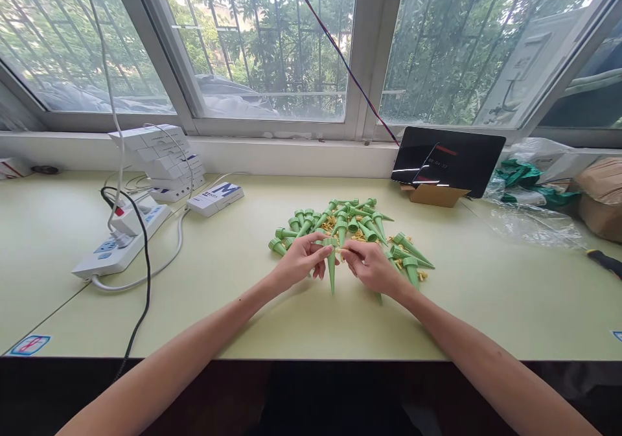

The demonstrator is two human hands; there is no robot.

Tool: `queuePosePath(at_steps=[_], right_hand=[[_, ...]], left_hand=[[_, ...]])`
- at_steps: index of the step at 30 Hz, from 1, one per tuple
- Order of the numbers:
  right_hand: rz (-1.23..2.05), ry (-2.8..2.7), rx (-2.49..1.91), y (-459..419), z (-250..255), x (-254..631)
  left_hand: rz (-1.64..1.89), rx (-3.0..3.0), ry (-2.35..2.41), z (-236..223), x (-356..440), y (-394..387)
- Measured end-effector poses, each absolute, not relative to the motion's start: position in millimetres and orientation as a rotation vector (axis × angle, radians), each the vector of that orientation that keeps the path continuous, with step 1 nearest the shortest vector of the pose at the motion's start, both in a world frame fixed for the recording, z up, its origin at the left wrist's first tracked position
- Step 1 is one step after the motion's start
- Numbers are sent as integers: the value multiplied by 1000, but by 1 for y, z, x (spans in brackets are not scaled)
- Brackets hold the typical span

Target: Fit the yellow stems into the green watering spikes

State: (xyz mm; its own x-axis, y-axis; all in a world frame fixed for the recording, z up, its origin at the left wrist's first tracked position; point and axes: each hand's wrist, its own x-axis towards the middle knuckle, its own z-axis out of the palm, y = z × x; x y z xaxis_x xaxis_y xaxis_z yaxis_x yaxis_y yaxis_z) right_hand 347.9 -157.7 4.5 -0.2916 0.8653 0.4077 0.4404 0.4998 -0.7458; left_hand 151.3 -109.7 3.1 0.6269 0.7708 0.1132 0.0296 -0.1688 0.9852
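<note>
My left hand [301,259] is closed around the capped top of a green plant watering spike [332,273], whose pointed end hangs downward. Close beside it, my right hand [373,267] pinches a small pale-yellow piece [340,250] against the side of the spike's top. Whether that piece sits inside the spike, I cannot tell. Behind both hands lies a heap of similar green spikes [370,234], mixed with small yellow pieces [424,276]. My hands and wrists hide part of the heap.
At left, a white power strip [109,258] with cables lies near stacked white boxes [168,157] and a single box [215,199]. A tablet [447,157] leans on a cardboard stand at the back right. Plastic bags [537,225] and a dark-handled tool [605,262] lie farther right.
</note>
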Motion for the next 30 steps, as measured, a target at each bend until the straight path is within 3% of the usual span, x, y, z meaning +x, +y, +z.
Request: queuePosePath(at_steps=[10,23,30], right_hand=[[953,-1783,-1059,-156,2,349],[599,-1936,-1088,-158,5,348],[920,-1812,-1077,-156,1,350]], left_hand=[[900,1855,758,3,153,-116],[774,1633,684,2,153,-111],[910,1918,810,5,154,-119]])
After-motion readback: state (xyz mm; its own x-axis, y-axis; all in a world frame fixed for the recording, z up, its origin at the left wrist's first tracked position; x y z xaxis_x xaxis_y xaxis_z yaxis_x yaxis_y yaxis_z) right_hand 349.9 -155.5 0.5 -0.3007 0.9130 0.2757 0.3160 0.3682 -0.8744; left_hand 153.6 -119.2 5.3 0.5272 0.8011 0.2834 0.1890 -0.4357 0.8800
